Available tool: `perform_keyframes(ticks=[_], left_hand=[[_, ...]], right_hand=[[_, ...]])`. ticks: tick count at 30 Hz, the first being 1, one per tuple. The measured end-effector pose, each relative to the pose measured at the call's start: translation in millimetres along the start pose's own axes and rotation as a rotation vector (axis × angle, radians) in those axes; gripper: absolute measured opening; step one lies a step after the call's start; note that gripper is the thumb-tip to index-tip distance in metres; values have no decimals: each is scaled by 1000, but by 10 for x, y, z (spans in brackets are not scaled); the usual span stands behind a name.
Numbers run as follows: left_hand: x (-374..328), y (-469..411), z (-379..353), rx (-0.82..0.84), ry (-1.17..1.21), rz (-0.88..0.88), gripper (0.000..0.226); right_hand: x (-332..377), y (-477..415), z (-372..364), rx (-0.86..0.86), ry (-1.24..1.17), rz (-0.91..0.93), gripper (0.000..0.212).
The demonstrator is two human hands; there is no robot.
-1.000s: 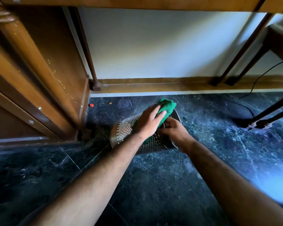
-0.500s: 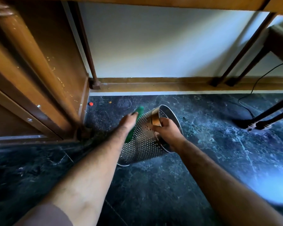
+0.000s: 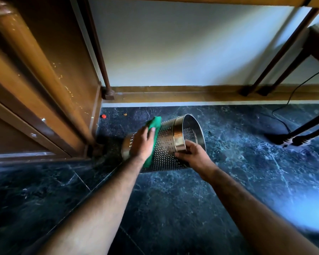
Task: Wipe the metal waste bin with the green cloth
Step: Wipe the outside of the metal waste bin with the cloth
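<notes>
Left hand (image 3: 143, 144) flat on the green cloth (image 3: 155, 124), right hand (image 3: 193, 157) gripping the bin (image 3: 166, 150) by its rim. Lying sideways on the floor (image 3: 173, 208), it could roll if your grip loosens.

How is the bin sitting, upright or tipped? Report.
Tipped: the metal waste bin lies on its side, right hand gripping its rim.

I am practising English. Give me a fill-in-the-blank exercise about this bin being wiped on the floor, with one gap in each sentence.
1. The metal waste bin lies on its ____ on the dark floor.
2. The left hand presses a ____ cloth against the bin.
3. The right hand grips the bin's rim, and the bin's wall is pierced with many small ____.

Missing words: side; green; holes.
</notes>
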State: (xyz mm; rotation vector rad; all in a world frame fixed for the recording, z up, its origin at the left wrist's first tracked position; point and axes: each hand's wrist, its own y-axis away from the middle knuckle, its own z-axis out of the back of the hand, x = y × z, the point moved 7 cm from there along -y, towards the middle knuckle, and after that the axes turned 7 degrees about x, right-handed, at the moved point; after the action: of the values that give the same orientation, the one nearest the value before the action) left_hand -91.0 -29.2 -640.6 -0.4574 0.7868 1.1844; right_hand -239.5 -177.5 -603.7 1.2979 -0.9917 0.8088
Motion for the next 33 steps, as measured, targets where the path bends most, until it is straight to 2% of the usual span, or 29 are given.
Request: perform_keyframes(ticks=[4,6,8,13,17,19,21,24,28,31,33], left_hand=[[712,-131,130,84,-108,337,51],[767,-199,150,122,-119,414,54],[604,-277,108,180,-97,418,57],[-334,-455,-19,276,180,230,74],[-839,-268,-66,307,327,-19,59],[-854,-45,-96,285,263,-185,45],[-623,80,-74,189,185,-208,41],[0,54,30,94,17,42,44],[525,-87,98,255,-45,413,53],[401,-161,70,397,96,499,65],[124,-193,12,465,375,495,73]], right_hand=[[114,-12,46,-65,-94,-20,15],[237,-64,-7,-102,-88,12,14],[313,-106,-97,-93,-50,19,15],[374,-129,-201,-1,50,28,24],[442,-164,-146,-74,196,69,22],[447,-176,-148,-134,162,82,23],[404,-187,-135,-165,107,64,25],[285,-148,-31,-190,71,-12,25],[288,-82,-95,-71,189,25,22],[360,-89,-291,27,280,57,26],[417,-107,-365,64,378,60,24]])
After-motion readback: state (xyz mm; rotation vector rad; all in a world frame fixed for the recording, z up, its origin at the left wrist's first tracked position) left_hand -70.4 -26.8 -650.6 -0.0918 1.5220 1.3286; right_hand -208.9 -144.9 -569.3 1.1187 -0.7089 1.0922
